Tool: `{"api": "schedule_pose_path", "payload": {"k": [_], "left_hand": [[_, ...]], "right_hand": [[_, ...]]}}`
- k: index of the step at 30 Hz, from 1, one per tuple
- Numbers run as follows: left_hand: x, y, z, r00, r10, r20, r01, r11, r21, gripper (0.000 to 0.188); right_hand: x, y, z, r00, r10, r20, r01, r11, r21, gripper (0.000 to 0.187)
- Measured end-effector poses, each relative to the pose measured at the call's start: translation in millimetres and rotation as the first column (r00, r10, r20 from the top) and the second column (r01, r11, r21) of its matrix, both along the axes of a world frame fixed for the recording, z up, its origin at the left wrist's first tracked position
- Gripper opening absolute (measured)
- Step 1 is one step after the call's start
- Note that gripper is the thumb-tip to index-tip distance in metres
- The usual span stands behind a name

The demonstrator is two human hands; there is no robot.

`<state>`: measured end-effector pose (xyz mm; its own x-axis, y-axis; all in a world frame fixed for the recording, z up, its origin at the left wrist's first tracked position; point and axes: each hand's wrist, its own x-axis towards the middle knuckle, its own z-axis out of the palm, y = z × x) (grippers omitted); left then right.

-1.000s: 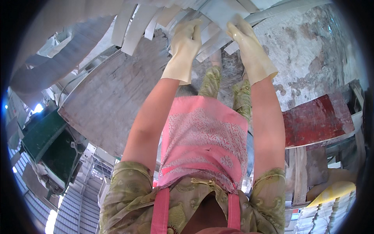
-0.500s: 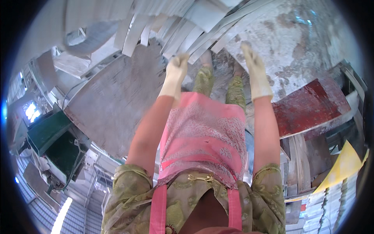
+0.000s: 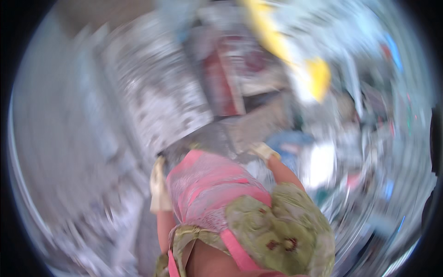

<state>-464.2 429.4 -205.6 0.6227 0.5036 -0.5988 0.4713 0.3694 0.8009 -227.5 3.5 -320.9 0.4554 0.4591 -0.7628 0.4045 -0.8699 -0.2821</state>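
The mottled whitish board (image 3: 157,87) lies ahead, left of a red panel (image 3: 224,85). Gloved left hand (image 3: 158,184) is near its closest corner; gloved right hand (image 3: 266,151), near a brownish board (image 3: 263,122). Owing to blur, cannot tell whether either is clenched or released.

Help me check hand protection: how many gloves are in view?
2: one pale glove on the left hand, left of the pink apron; another on the right hand, to the apron's upper right. Blur could hide others.
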Motion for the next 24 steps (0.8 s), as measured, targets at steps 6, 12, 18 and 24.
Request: {"api": "schedule_pose_path", "payload": {"k": [6, 12, 18, 24], "left_hand": [[45.0, -4.9, -48.7, 0.895, -0.348, 0.278, 0.379, 0.923, -0.063, 0.077], [153.6, -103.0, 44.9, 0.579, -0.739, 0.345, 0.777, 0.628, 0.041, 0.072], [279.8, -253.7, 119.2, 0.369, -0.867, 0.334, 0.869, 0.449, 0.207, 0.044], [440.7, -443.5, 99.0, 0.389, -0.88, 0.273, 0.889, 0.436, 0.137, 0.032]], "right_hand": [[-46.9, -67.9, 54.2, 0.907, -0.396, 0.143, 0.346, 0.894, 0.285, 0.04], [-62.7, -141.1, 123.6, 0.569, -0.793, 0.22, 0.668, 0.601, 0.44, 0.037], [45.9, -318.8, 153.1, 0.187, -0.952, 0.242, 0.663, 0.305, 0.684, 0.045], [324.8, -558.2, 185.3, 0.043, -0.642, 0.766, 0.598, 0.631, 0.495, 0.083]]}}
